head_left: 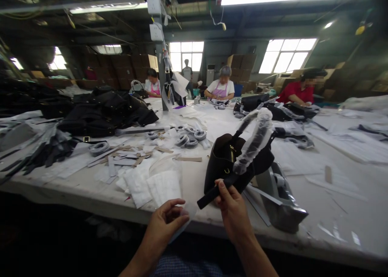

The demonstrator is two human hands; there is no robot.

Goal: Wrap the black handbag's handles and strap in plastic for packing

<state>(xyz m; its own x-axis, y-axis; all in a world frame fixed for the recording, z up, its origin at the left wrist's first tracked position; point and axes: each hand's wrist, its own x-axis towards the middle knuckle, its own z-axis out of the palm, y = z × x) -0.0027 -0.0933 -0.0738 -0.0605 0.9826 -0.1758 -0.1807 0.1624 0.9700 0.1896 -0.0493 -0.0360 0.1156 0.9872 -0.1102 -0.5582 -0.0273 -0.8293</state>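
My right hand (232, 206) pinches a flat black strap (209, 197) between thumb and fingers, its free end pointing left. Just behind it a black handbag (220, 160) stands on the table, with a gold zipper and gold ring; clear plastic film (256, 137) wraps its raised handle. Near the table's front edge, my left hand (166, 220) has its fingers curled together on a thin translucent plastic film (182, 228), which hangs below the fingertips. White sheets of packing paper (163, 186) lie beyond my left hand.
A grey tape dispenser (281, 206) stands right of the bag. Tape rolls (190, 141) and card strips (130, 156) lie mid-table. Black bags (106, 111) and dark straps (48, 147) are heaped left. A post (160, 67) rises behind; several people work across the table.
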